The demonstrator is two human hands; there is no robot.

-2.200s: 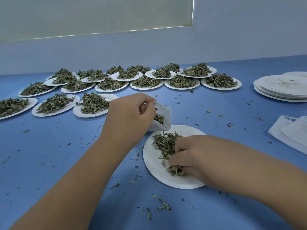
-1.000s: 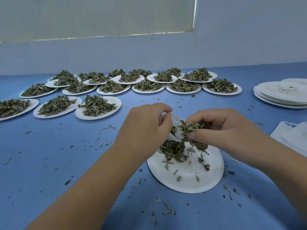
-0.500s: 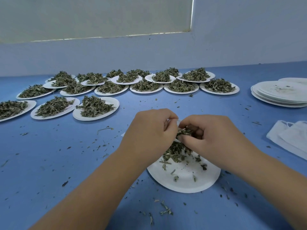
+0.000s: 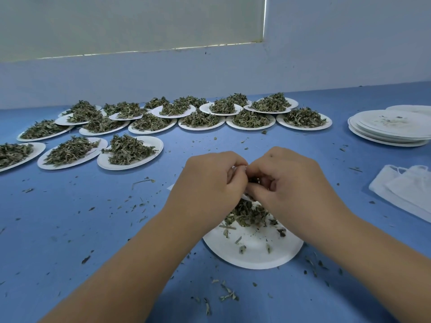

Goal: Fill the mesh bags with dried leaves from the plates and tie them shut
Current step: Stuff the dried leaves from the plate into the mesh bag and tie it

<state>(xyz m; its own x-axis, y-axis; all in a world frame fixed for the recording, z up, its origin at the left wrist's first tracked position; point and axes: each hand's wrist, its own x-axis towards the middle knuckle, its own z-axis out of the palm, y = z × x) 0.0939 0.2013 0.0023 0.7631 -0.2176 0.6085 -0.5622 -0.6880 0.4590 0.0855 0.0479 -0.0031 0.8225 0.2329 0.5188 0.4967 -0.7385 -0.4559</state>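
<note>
Above plate [image 4: 256,256]: left hand [image 4: 210,183] pinches mesh bag [image 4: 246,197]; right hand [image 4: 293,183], touching left, pinches dried leaves [image 4: 254,181] at bag mouth.

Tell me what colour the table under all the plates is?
The table is blue, seen best in the head view.

Blue tabletop [image 4: 70,229], pale grey-blue wall [image 4: 349,43], shaded window [image 4: 116,19] leaking daylight

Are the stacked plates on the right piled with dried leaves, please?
No, the stacked plates hold only a few crumbs; the leaf piles sit on separate plates farther left.
</note>
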